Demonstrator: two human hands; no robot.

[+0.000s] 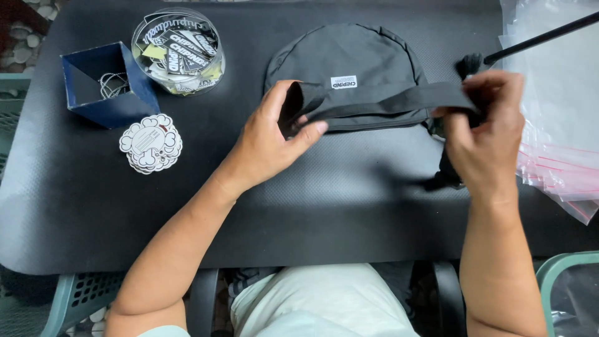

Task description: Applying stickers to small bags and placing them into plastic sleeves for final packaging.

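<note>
A small black fabric bag (349, 59) with a white label lies on the black table (312, 206), a little beyond my hands. Its wide black strap (380, 100) is stretched across the front of the bag between both hands. My left hand (271, 140) pinches the strap's left end between thumb and fingers. At the right, my right hand (486, 134) grips the strap's other end, where more black webbing hangs down below the hand.
A clear round tub (178, 50) of printed tags stands at the back left, beside a blue open box (109, 84) holding thin cords. A stack of white cloud-shaped cards (151, 143) lies in front of the box. Clear zip bags (558, 112) are piled at the right edge.
</note>
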